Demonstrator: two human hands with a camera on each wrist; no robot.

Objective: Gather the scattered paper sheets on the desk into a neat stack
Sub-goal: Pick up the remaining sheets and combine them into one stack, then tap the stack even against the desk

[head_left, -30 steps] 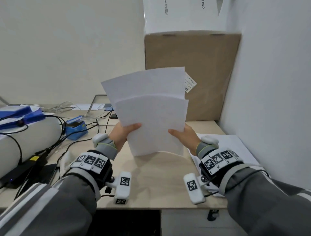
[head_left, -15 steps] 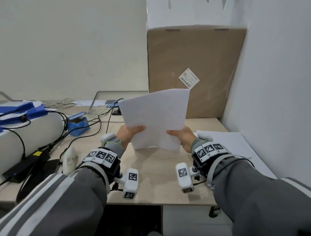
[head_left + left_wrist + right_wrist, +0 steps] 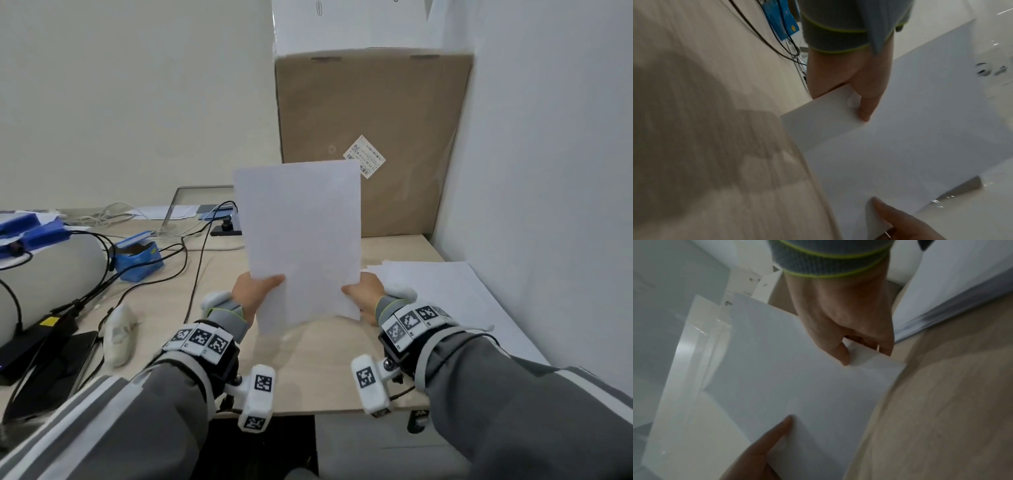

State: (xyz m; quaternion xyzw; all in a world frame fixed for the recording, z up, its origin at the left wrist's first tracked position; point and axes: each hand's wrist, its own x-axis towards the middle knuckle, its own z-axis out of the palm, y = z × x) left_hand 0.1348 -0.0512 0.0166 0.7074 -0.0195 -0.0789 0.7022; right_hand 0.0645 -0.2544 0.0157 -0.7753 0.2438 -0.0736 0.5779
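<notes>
Your left hand point(image 3: 255, 291) and right hand point(image 3: 364, 294) each grasp the paper sheets point(image 3: 301, 240) at a lower side edge, thumb on the near face and fingers behind. You hold the sheets upright above the middle of the desk point(image 3: 308, 370), long axis close to vertical, the top edge toward the back wall and leaning slightly to your left. The lower edge sits just above the desktop; whether it touches cannot be told, since the wrist views are blurred. In the left wrist view your left thumb point(image 3: 869, 97) presses on the sheets, and in the right wrist view your right thumb point(image 3: 840, 352) does the same.

Largest first: a white wall closes the right side, and a pale wall the back. A brown cardboard box point(image 3: 373, 137) stands at the rear of the desk behind the sheets, with a white box point(image 3: 356, 24) on top of it. Further white paper point(image 3: 445, 291) lies flat on the desk along the right wall. A grey cylinder point(image 3: 44, 274) lies at the left, near black cables point(image 3: 191, 260) and a small blue box point(image 3: 137, 257).
</notes>
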